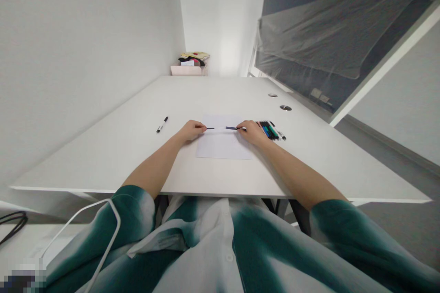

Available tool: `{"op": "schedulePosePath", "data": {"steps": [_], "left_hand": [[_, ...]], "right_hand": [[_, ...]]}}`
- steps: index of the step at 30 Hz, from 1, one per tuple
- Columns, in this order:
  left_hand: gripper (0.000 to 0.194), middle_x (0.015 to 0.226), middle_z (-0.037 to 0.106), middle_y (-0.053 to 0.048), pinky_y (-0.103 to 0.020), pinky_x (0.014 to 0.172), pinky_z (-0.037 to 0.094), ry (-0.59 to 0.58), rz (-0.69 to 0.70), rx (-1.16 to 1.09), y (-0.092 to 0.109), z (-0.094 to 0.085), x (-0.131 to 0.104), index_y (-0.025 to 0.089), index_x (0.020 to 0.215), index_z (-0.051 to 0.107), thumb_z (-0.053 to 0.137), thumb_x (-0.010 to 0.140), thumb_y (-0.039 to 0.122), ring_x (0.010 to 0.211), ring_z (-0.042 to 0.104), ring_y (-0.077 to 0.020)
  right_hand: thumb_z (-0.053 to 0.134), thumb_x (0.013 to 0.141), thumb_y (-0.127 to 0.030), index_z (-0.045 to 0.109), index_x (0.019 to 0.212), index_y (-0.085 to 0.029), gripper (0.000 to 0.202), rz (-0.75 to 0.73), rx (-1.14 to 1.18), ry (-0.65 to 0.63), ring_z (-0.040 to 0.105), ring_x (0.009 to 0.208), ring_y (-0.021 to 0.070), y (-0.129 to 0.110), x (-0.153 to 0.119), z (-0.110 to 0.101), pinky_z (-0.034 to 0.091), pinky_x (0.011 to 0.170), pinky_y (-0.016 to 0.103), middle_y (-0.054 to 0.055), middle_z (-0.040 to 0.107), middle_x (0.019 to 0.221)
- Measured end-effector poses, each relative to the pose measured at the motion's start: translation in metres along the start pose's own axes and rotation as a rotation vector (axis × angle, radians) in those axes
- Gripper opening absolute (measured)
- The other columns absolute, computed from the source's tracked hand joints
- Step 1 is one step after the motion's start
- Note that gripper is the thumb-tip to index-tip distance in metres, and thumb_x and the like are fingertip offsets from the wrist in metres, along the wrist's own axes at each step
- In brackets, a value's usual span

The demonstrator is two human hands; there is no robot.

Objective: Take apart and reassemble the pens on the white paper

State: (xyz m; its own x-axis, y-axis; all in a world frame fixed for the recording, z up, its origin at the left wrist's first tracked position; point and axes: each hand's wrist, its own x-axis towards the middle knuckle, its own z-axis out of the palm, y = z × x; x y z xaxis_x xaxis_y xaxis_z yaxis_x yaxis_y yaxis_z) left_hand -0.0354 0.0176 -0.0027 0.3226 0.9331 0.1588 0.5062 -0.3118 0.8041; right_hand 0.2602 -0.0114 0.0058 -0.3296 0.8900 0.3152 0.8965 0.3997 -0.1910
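Over a white sheet of paper [223, 146], both hands are raised close to the tabletop. My left hand [192, 131] pinches a thin dark piece at the paper's left side. In my right hand [252, 132], the fingers close on a dark blue pen [231, 128] that points left. Between the two dark parts is a pale stretch; whether they are one pen or a pen and its separate cap, I cannot make out. Beside my right hand lies a row of several coloured pens [270, 130], partly hidden by that hand.
A white pen with black ends [162, 125] lies on the white table [137, 146], left of my left hand. Two round cable holes [285, 108] sit at the right. A box with folded cloths [187, 70] stands at the far end. A dark plastic-covered panel [326, 23] rises at right.
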Motion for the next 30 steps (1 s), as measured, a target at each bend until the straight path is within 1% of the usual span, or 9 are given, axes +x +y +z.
{"op": "schedulePosePath", "data": {"steps": [5, 8, 14, 19, 30], "left_hand": [[0.031, 0.078, 0.072, -0.008, -0.031, 0.070, 0.044, 0.019, 0.012, -0.031, -0.0020, 0.0011, 0.0000, 0.011, 0.083, 0.076, 0.068, 0.070, 0.038, 0.072, 0.059, -0.0172], [0.031, 0.076, 0.071, -0.008, -0.031, 0.068, 0.043, 0.011, 0.013, -0.015, -0.0011, 0.0008, 0.0000, 0.011, 0.082, 0.076, 0.068, 0.069, 0.039, 0.071, 0.058, -0.0171], [0.029, 0.077, 0.072, -0.008, -0.031, 0.070, 0.043, -0.004, -0.004, -0.002, 0.0035, -0.0015, -0.0011, 0.011, 0.083, 0.076, 0.068, 0.070, 0.036, 0.071, 0.059, -0.0167], [0.027, 0.076, 0.071, -0.008, -0.031, 0.069, 0.043, 0.005, -0.009, -0.026, 0.0024, -0.0010, -0.0005, 0.012, 0.082, 0.076, 0.069, 0.069, 0.034, 0.070, 0.058, -0.0166], [0.029, 0.074, 0.071, -0.007, -0.030, 0.068, 0.043, 0.000, -0.005, -0.033, 0.0017, -0.0013, 0.0002, 0.011, 0.081, 0.075, 0.070, 0.068, 0.036, 0.069, 0.058, -0.0163]], "right_hand": [[0.053, 0.090, -0.019, 0.074, 0.107, -0.018, 0.027, 0.018, -0.013, -0.013, 0.061, 0.104, 0.0231, -0.0022, -0.0002, -0.0019, 0.043, 0.093, 0.031, 0.010, 0.072, 0.110], [0.054, 0.090, -0.019, 0.074, 0.107, -0.018, 0.027, 0.017, -0.004, -0.016, 0.061, 0.104, 0.0235, -0.0030, -0.0004, -0.0019, 0.043, 0.094, 0.032, 0.010, 0.071, 0.110], [0.054, 0.090, -0.019, 0.075, 0.105, -0.018, 0.026, 0.015, 0.011, -0.005, 0.061, 0.102, 0.0241, -0.0030, -0.0008, -0.0008, 0.044, 0.093, 0.033, 0.011, 0.071, 0.108], [0.055, 0.089, -0.018, 0.075, 0.104, -0.017, 0.025, -0.002, 0.021, 0.014, 0.061, 0.101, 0.0245, -0.0008, 0.0003, 0.0010, 0.044, 0.092, 0.034, 0.011, 0.072, 0.107], [0.055, 0.088, -0.019, 0.075, 0.101, -0.019, 0.024, -0.017, 0.060, 0.034, 0.061, 0.100, 0.0239, 0.0053, 0.0021, 0.0063, 0.044, 0.093, 0.034, 0.011, 0.072, 0.105]]}}
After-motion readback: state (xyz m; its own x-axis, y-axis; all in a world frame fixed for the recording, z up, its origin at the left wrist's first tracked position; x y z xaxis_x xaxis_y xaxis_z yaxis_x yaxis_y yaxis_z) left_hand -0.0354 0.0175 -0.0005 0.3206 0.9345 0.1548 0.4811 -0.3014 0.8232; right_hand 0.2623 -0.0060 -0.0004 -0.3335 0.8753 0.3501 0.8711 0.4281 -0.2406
